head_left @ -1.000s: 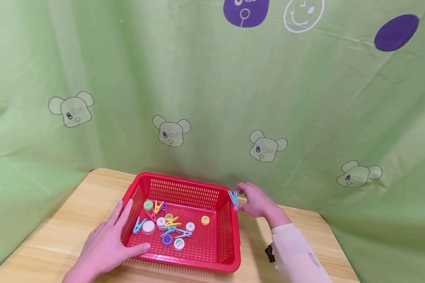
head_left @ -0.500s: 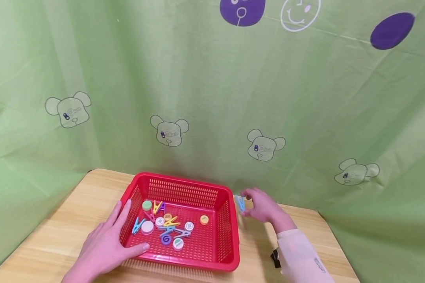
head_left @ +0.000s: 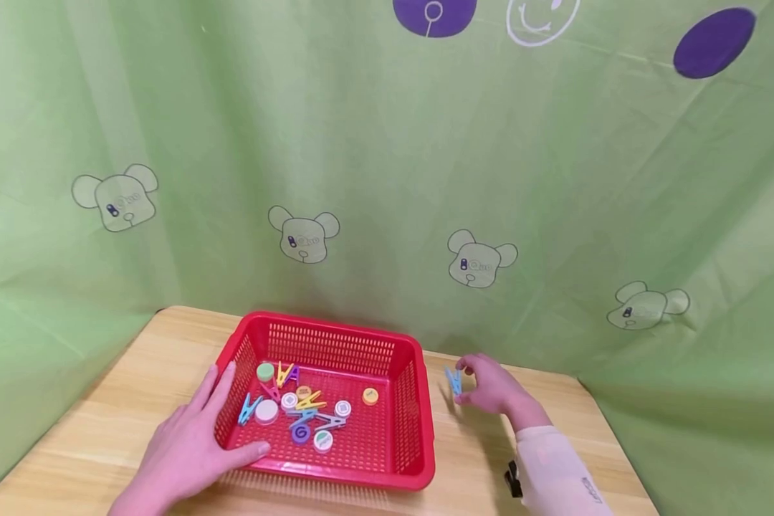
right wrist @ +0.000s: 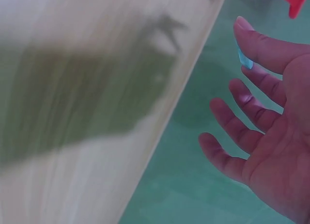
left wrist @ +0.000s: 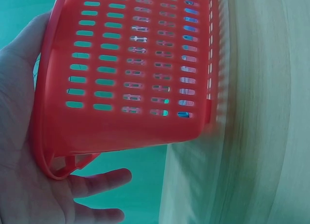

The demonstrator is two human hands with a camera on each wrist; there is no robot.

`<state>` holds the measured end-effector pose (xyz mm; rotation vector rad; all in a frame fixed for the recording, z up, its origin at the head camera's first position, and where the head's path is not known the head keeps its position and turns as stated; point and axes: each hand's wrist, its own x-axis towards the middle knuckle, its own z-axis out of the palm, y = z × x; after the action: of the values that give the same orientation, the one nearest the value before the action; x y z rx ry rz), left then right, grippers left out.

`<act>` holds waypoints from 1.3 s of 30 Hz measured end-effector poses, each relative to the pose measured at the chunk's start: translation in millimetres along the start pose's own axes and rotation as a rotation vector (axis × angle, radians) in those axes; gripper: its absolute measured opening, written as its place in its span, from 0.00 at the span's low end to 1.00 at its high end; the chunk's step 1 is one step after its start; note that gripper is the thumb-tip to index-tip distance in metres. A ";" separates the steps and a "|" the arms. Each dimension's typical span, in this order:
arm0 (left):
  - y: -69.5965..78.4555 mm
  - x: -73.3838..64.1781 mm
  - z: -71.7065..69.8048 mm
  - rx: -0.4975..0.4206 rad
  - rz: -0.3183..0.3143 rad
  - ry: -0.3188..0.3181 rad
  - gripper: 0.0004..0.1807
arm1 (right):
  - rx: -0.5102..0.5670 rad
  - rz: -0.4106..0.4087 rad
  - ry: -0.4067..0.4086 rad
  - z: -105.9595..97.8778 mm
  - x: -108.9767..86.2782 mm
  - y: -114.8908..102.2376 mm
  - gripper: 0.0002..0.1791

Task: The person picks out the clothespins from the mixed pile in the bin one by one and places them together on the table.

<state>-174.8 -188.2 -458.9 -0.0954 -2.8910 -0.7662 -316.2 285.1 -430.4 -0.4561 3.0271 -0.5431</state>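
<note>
My right hand (head_left: 488, 385) pinches a light blue clothespin (head_left: 454, 381) between thumb and forefinger, over the table to the right of the red basket (head_left: 419, 479). In the right wrist view only a small piece of that clothespin (right wrist: 245, 59) shows past the thumb, and the other fingers are spread loosely. My left hand (head_left: 190, 441) rests at the basket's front left corner, its fingers extended along the left rim and its thumb over the front rim. Inside the basket lie several clothespins, among them a yellow clothespin (head_left: 310, 402), and several round caps, such as an orange cap (head_left: 370, 395).
The basket stands on a wooden table (head_left: 119, 423). A green curtain (head_left: 387, 143) printed with bear heads hangs close behind the table's back edge. Beneath the right forearm a black strap (head_left: 512, 479) shows.
My right hand has moved right and slightly down with the blue clothespin, from the basket's right rim to over the table beside it. My left hand stays on the basket.
</note>
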 end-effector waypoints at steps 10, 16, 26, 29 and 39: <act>-0.3 1.2 -0.2 -0.008 -0.017 -0.026 0.73 | -0.012 0.032 0.002 16.0 -2.6 20.8 0.29; -0.3 1.7 -0.4 -0.012 -0.012 -0.016 0.73 | -0.003 0.055 0.002 27.2 -2.0 33.2 0.32; -1.4 1.4 0.0 -0.017 -0.020 -0.028 0.73 | 0.045 0.080 0.039 43.5 -4.0 47.8 0.30; -1.2 1.5 -0.2 -0.017 -0.023 -0.037 0.73 | 0.045 0.098 0.051 47.0 -5.8 49.8 0.29; -0.7 1.3 -0.4 -0.015 -0.023 -0.032 0.73 | 0.040 0.115 0.030 50.4 -4.8 57.3 0.29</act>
<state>-176.1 -189.0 -458.8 -0.0776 -2.9216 -0.7979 -323.5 321.0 -497.6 -0.2722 3.0400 -0.6076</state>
